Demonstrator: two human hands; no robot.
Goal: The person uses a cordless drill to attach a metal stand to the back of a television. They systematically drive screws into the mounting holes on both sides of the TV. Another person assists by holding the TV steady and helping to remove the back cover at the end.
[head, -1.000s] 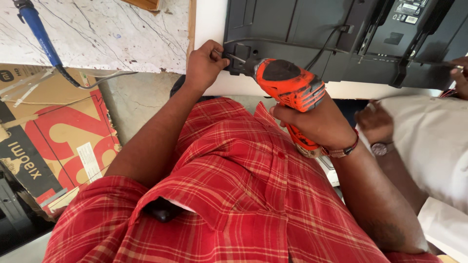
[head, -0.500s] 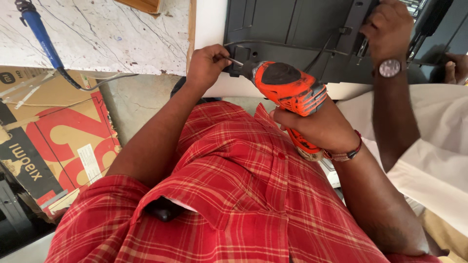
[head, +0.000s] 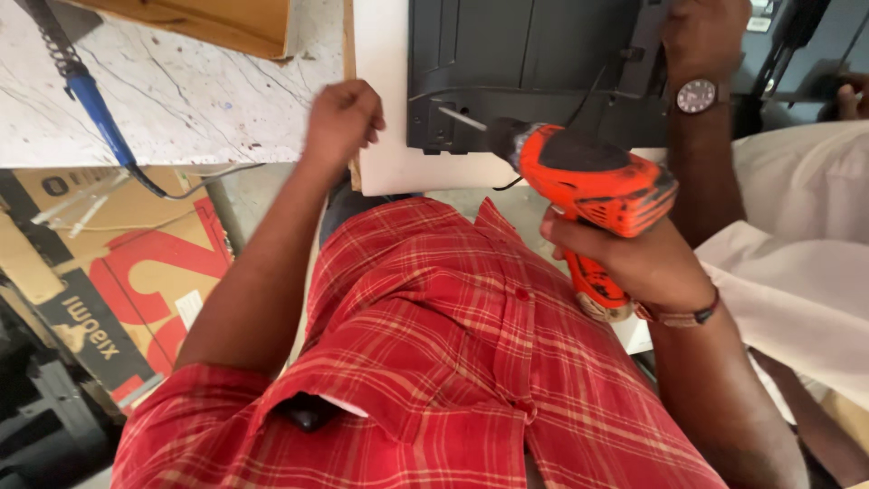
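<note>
I am watching the right hand wrapping tight around the grip of the orange power screwdriver, fingers pressed closed on the handle, with its bit pointing at the lower left corner of the dark back panel, which is lying on a white foam sheet at the bench edge. The left hand is hovering over the foam just left of the panel, fingers curled loosely inward; I cannot tell whether it is pinching anything small. To my eye, doing this well means keeping the bit square to the panel, seating the tip fully before squeezing the trigger, and bracing the panel so it is not sliding on the foam. Another person's hand, wearing a wristwatch, is resting on the panel's upper right. Counting: one screwdriver, one panel, one foam sheet, two hands of the wearer, one co-worker hand plainly showing, one blue-handled soldering iron on the marble surface, and one cardboard box on the floor.
</note>
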